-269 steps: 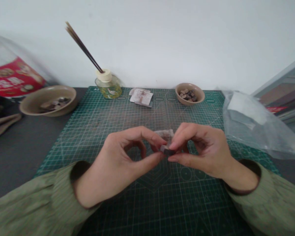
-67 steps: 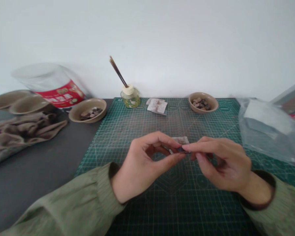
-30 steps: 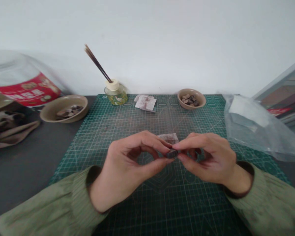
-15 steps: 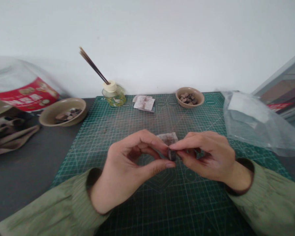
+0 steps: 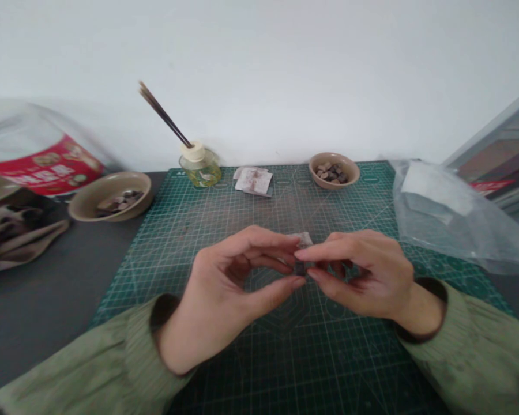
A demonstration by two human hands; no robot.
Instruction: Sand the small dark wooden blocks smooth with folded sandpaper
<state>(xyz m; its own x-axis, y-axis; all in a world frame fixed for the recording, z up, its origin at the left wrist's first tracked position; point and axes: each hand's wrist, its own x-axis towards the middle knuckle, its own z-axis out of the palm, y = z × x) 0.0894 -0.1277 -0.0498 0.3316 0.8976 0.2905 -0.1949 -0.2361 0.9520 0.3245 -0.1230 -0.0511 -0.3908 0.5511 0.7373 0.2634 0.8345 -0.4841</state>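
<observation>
A small dark block (image 5: 300,267), stone-like or wooden, is held above the middle of the cutting mat. My left hand (image 5: 231,288) is closed on it from the left, thumb below and fingertips above. From the right, my right hand (image 5: 365,271) pinches at the same block with thumb and index finger; exactly where those tips touch is partly hidden. Just behind the fingertips lies a whitish, brown-stained piece of paper or cloth (image 5: 303,237), mostly covered by my hands.
The green cutting mat (image 5: 190,213) bears a reed diffuser (image 5: 201,168), stained white pieces (image 5: 254,181) and a bowl (image 5: 352,173) of small blocks. Left stand another bowl (image 5: 82,208) with pieces, a cloth (image 5: 30,245) and a red-labelled plastic container (image 5: 56,167). A clear plastic bag (image 5: 450,225) lies right.
The block has turned between my fingers and shows a smaller, squarer face. My left thumb has shifted slightly up, and my left index fingertip now sits higher.
</observation>
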